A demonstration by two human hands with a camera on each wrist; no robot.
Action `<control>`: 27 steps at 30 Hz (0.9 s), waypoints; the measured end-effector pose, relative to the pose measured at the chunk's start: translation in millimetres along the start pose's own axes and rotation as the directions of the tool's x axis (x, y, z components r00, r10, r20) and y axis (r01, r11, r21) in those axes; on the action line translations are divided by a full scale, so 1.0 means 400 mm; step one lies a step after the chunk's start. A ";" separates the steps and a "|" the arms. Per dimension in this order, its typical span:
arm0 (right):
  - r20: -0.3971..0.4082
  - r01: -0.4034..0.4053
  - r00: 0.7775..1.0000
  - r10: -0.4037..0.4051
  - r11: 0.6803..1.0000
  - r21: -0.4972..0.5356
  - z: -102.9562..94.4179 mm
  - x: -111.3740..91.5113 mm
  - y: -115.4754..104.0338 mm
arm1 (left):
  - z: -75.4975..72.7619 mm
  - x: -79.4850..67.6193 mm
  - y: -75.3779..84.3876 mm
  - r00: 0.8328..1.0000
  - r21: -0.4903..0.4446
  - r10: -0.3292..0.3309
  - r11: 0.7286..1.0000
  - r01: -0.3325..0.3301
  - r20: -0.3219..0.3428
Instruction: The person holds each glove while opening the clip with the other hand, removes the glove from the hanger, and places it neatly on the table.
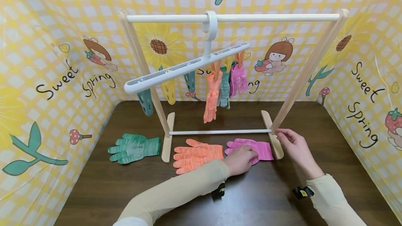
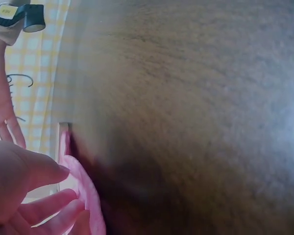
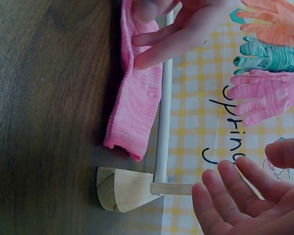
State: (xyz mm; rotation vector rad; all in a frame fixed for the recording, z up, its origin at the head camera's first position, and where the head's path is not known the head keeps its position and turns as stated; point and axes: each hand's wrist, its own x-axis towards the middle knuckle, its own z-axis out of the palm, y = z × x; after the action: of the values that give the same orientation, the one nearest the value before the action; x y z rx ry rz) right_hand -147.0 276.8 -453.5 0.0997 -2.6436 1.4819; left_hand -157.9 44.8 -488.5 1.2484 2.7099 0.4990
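A pink glove lies flat on the table between the rack's feet. My left hand is over its finger end, with fingertips touching the knit; in the left wrist view the thumb stands apart from the fingers. My right hand is beside the rack's right post, fingers loosely bent and holding nothing; the right wrist view shows its palm. An orange glove lies left of the pink one, partly behind my left forearm. Farther left rests a green glove.
A wooden rack with a white top bar stands over the table. From it hangs a tilted grey hanger. Clips hold an orange glove, a green glove and a pink glove on its right half. Other clips hang bare on the left.
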 end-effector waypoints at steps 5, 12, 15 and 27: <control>0.009 0.007 1.000 -0.007 1.000 -0.006 0.002 -0.002 0.001 | -0.018 -0.014 -0.005 1.000 -0.055 -0.024 0.998 0.024 0.003; 0.020 -0.002 1.000 0.003 0.999 -0.037 0.010 0.004 -0.006 | -0.044 -0.036 -0.012 0.996 -0.130 -0.066 0.990 0.058 -0.059; 0.027 0.014 1.000 -0.012 0.999 -0.042 0.012 0.008 -0.017 | -0.058 -0.045 -0.017 0.989 -0.155 -0.075 0.986 0.055 -0.127; 0.070 0.073 0.995 -0.069 0.996 -0.058 0.025 0.022 -0.076 | -0.112 -0.092 -0.044 0.924 -0.238 -0.127 0.970 0.040 -0.360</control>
State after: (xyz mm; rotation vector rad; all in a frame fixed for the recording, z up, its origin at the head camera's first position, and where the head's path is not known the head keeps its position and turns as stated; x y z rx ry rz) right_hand -153.1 252.6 -431.9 0.2404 -2.7047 1.4004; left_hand -157.3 -4.7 -453.6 1.0616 2.8777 1.1039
